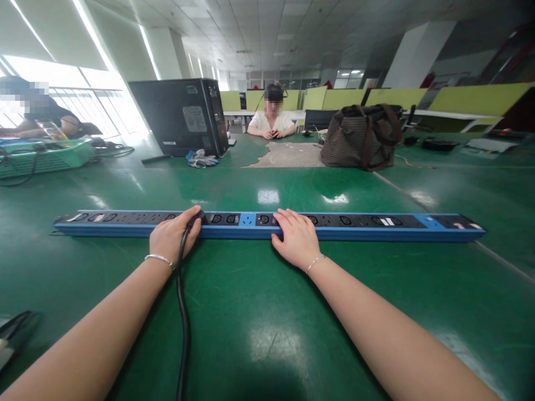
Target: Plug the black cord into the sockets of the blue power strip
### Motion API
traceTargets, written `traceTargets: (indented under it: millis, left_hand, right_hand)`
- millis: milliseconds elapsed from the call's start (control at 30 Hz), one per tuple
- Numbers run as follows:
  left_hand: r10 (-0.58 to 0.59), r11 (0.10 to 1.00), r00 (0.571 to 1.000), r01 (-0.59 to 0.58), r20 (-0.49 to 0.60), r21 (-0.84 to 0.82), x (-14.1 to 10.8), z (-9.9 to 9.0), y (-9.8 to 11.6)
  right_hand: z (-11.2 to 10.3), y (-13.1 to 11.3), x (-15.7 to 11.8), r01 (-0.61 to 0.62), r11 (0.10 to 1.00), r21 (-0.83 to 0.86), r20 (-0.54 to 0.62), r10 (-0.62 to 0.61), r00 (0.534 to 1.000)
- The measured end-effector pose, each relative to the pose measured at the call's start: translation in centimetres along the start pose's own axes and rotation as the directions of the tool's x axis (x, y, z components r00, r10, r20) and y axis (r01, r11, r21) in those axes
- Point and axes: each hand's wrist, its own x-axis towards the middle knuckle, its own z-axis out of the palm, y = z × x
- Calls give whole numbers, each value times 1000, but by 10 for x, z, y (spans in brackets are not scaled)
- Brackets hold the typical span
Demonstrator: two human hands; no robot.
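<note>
A long power strip (pixel 251 232) with a blue body and rows of black sockets lies crosswise in front of me. My left hand (pixel 172 234) pinches a black plug (pixel 202 216) against the strip's top, left of its middle blue socket. Whether the plug is fully seated is hidden by my fingers. From it a black power cable (pixel 183 312) runs down over my wrist to the near edge of the view. My right hand (pixel 296 236) grips the strip right of the middle, fingers over the top and thumb at the front side.
The green tabletop (pixel 267 289) stretches all around. Farther back stand a black computer case (pixel 179 117), gloves (pixel 202 159) and a brown bag (pixel 361 138). A green basket (pixel 62 157) with cables sits at the left. One person sits opposite, another at far left.
</note>
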Motion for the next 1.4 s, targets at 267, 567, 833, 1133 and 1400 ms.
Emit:
traceTargets:
  millis: [267,567,833,1133,1400]
  left_hand:
    - [14,1000,1000,-14,-7,15,-3,-2,3]
    - [26,1000,999,-26,35,-3,-5,-7,6]
    - [19,999,999,-20,-30,-26,-2,3,3]
    - [70,992,994,-78,-81,-95,-1,19,-9]
    - [-234,937,955,173,-180,-302,-1,8,-4]
  right_hand:
    - [-1,0,0,0,1000,-10,9,0,1000]
    - [-1,0,0,6,1000,-13,4,-6,1000]
    - [-1,0,0,7,1000,-20,0,-7,1000]
    - [-1,0,0,6,1000,-20,-13,-6,1000]
    - [-1,-1,0,2,1000,-14,-22,-2,1000]
